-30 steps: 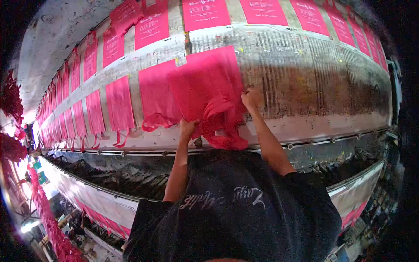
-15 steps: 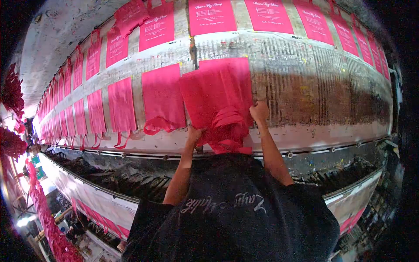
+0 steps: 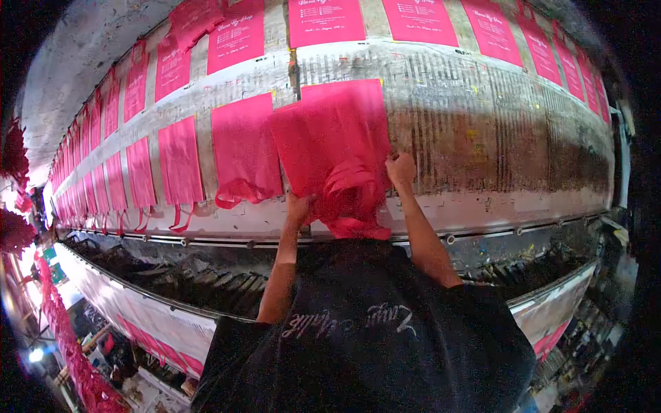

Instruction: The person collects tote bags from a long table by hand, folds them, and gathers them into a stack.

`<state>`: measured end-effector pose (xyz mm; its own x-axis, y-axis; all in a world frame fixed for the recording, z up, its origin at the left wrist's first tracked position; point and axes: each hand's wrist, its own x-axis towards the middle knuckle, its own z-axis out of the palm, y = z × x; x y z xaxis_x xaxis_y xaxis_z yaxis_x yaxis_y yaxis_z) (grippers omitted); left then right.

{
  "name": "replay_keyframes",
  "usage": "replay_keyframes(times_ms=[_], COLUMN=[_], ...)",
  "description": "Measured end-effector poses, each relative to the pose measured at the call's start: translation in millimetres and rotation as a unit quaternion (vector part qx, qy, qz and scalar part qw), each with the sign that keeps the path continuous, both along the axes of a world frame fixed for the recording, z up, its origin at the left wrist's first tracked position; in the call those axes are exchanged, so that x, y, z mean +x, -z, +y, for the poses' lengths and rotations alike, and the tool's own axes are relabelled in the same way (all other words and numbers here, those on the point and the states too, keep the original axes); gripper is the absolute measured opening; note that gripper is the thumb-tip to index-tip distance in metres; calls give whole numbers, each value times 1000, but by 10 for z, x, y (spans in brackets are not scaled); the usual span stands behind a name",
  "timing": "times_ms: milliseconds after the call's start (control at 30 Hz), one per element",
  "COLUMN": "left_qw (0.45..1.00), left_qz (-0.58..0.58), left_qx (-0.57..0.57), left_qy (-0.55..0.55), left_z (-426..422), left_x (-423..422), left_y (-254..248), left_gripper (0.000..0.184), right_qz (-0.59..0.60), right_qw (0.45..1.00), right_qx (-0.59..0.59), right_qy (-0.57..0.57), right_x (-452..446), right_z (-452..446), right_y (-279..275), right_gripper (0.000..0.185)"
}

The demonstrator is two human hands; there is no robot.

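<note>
A stack of pink tote bags (image 3: pixel 303 155) lies tilted in front of me, its handles (image 3: pixel 351 186) bunched in loops near my chest. Under it, a flat pink tote bag (image 3: pixel 351 93) shows its top and right edge on the table. My left hand (image 3: pixel 299 208) is closed on the lower left corner of the stack, fingers partly hidden beneath the cloth. Out at the right edge of the flat bag, my right hand (image 3: pixel 401 171) is closed, its fingertips pinching that edge. Just left of the stack lies another blank pink bag (image 3: pixel 244 148) with a loose handle.
The long table (image 3: pixel 496 199) has a stained, striped surface to my right. Rows of flat pink bags (image 3: pixel 180 162) run leftward. Along the far side lie pink bags with white print (image 3: pixel 327 20). A metal rail (image 3: pixel 482 237) with small rings edges the table's near side.
The camera view has shifted slightly, so the table and bags sit a little higher and further left. Both hands keep their hold, and the bunched handles have settled slightly.
</note>
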<state>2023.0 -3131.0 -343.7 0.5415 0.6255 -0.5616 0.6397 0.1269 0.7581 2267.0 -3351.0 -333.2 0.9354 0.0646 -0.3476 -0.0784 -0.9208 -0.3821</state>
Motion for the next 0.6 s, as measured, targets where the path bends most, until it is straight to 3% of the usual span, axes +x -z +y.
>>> replay_keyframes(times_ms=[33,67,167,233,267,333,367,400,433,500,567,600], left_qw=[997,997,999,981,981,989,990,990,976,945,889,910], left_qz=[76,74,2,-178,-177,-109,-107,2,115,90,30,35], left_qx=[25,23,33,-56,-49,96,95,140,177,307,457,411], left_qy=[-18,-20,25,-46,-64,5,-12,18,52,69,23,32], left_z=[-5,6,9,-38,-21,7,28,74,137,399,684,910], left_x=[23,59,28,-128,-153,-113,-50,75,120,60,-1,9], left_y=[-64,-129,17,603,609,465,161,-332,-655,-613,-400,-569], left_gripper=[54,54,56,59,59,67,67,74,82,86,83,80], right_qz=[0,1,-23,-44,-42,-94,-147,-154,-151,-335,-194,-215], right_qw=[1000,1000,1000,998,998,989,974,981,979,907,943,917], right_qx=[-2,-5,18,31,16,87,154,-9,-15,69,138,180], right_qy=[-2,4,-8,-29,-37,-71,-83,-121,-135,-246,-233,-283], right_x=[-14,-11,-92,-142,-144,-110,-92,-24,46,188,32,13], right_z=[9,30,46,48,11,-23,-8,68,158,444,1176,1523], right_y=[-29,-62,-271,-145,85,218,251,117,34,-85,-725,-687], right_gripper=[33,31,29,31,32,28,26,24,24,26,25,22])
